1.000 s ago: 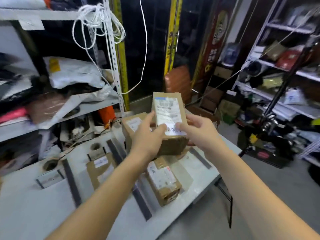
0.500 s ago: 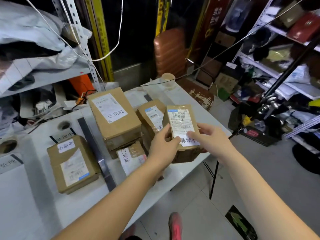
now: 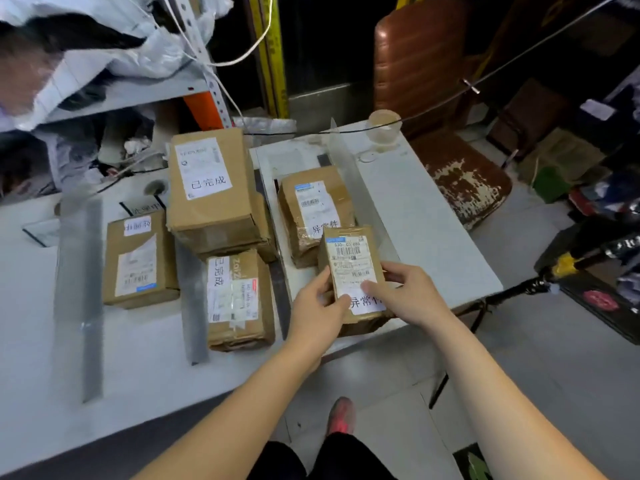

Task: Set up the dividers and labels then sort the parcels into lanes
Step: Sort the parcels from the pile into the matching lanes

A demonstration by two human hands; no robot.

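Both the left hand (image 3: 317, 306) and the right hand (image 3: 407, 294) grip the small parcel (image 3: 353, 271) by its sides, label upward, apparently to set it behind its matching neighbour (image 3: 315, 216).

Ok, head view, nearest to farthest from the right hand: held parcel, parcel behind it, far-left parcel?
1. Held parcel: gripped by the right hand, front right.
2. Parcel behind it: directly behind, farther back.
3. Far-left parcel: well off to the left.
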